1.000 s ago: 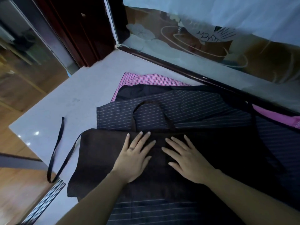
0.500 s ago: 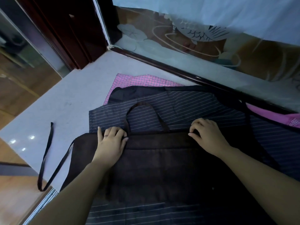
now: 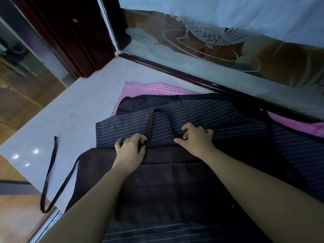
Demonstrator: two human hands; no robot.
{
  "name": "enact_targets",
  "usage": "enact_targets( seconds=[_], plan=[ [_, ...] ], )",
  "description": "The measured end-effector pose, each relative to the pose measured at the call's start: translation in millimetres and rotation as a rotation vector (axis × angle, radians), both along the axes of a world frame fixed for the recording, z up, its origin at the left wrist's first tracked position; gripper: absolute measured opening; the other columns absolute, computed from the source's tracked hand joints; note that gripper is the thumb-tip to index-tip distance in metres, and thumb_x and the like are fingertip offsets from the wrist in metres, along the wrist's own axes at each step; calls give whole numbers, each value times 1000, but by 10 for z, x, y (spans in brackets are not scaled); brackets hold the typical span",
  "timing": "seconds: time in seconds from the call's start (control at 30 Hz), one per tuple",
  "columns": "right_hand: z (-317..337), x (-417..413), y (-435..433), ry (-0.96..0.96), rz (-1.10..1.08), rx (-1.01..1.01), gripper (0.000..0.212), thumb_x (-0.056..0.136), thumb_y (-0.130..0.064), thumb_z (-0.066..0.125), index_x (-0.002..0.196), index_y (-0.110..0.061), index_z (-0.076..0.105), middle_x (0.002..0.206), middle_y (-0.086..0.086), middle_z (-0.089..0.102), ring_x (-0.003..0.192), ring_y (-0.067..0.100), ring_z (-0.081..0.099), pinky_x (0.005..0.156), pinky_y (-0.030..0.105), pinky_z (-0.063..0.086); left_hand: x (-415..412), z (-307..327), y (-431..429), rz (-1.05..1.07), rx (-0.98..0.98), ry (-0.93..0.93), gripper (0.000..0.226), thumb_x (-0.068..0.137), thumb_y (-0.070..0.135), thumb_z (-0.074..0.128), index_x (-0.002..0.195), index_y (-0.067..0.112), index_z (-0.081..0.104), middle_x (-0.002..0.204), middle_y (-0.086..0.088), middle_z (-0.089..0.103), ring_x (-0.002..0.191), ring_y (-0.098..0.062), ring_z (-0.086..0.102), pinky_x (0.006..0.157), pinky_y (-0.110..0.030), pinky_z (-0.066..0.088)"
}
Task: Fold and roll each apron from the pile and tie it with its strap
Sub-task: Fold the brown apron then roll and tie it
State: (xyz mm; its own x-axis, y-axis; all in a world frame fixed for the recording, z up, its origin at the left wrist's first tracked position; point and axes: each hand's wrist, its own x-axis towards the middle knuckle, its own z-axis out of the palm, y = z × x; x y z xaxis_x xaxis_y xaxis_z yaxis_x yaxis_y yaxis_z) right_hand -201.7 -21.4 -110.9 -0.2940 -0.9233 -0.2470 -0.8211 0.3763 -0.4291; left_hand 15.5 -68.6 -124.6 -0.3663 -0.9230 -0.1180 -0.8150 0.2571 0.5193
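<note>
Two hands pinch the brown apron at its top: the left hand curls round the loop at its left end, the right hand at its right. The apron lies atop the pile (striped, pink beneath) on the table.

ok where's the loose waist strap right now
In the head view the strap lies looped on the grey table at the left, trailing from the brown apron corner, clear of the left hand.

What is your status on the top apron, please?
Left hand and right hand gripping brown apron top edge by neck loop. Not yet rolled. Strap trailing left on table.
</note>
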Motion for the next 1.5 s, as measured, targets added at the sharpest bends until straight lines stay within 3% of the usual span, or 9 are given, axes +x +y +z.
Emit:
enact_targets(
  seconds=[0.27,0.6,0.7,0.83,0.93,1.03,1.3,1.4,1.5],
  plan=[
    [33,-206,183,-114,-305,-255,14,87,-19,61,97,-23,52,72,-16,52,76,9,54,101,36,32,62,-138,70,-31,-44,26,24,93,11,56,111,28,58,108,24,53,115,-8,49,116,-39,6],
    [-26,-215,-40,-81,-65,-12,22,93,-21,56,112,-26,65,128,-4,57,117,18,52,105,43,34,-104,-141,85,-137,-163,194,48,89,-2,57,134,14,54,130,1,57,121,-14,51,111,-49,31],
    [-86,-242,-28,-116,-110,-125,31,93,-14,55,123,-20,61,129,0,57,115,19,54,104,44,38,-148,-108,96,-81,-75,34,55,96,12,52,147,19,34,145,2,43,133,-16,40,119,-49,14],
    [-50,-158,208,194,-8,-225,43,91,-25,58,133,-22,52,144,7,40,127,26,42,112,50,26,-104,-59,166,63,-148,-145,54,99,27,46,150,20,28,156,2,23,138,-21,27,114,-56,-3],
    [-95,146,617,257,300,-413,40,89,-34,48,126,-21,58,141,8,46,123,27,46,109,56,25,-7,-103,430,-204,-355,-101,48,94,29,43,141,21,42,151,-3,35,134,-22,33,112,-61,8],
    [-344,196,1037,351,609,-217,51,93,-50,35,134,-25,49,148,6,40,133,26,40,108,59,21,246,-300,669,-380,-228,-341,56,93,50,31,145,30,35,157,1,27,142,-24,27,108,-68,20],
    [-455,-653,1200,437,126,201,87,76,-80,-1,150,-35,4,160,4,-3,146,32,0,105,71,6,780,-223,442,181,166,-530,80,85,76,20,150,41,-8,159,2,-23,147,-27,-17,115,-58,-6],
    [-373,-675,1146,384,135,233,96,64,-83,-12,148,-37,-9,158,1,-19,145,29,-15,107,68,-1,707,-138,434,214,229,-556,82,86,76,21,152,36,-6,158,-7,-23,147,-30,-16,114,-60,-6],
    [-195,-631,1251,321,143,153,91,71,-80,-4,149,-33,-6,158,1,-17,145,26,-13,110,64,-4,697,-47,643,68,-66,-438,68,96,60,26,152,24,19,161,-13,-1,148,-33,2,114,-58,-1]
  ],
)
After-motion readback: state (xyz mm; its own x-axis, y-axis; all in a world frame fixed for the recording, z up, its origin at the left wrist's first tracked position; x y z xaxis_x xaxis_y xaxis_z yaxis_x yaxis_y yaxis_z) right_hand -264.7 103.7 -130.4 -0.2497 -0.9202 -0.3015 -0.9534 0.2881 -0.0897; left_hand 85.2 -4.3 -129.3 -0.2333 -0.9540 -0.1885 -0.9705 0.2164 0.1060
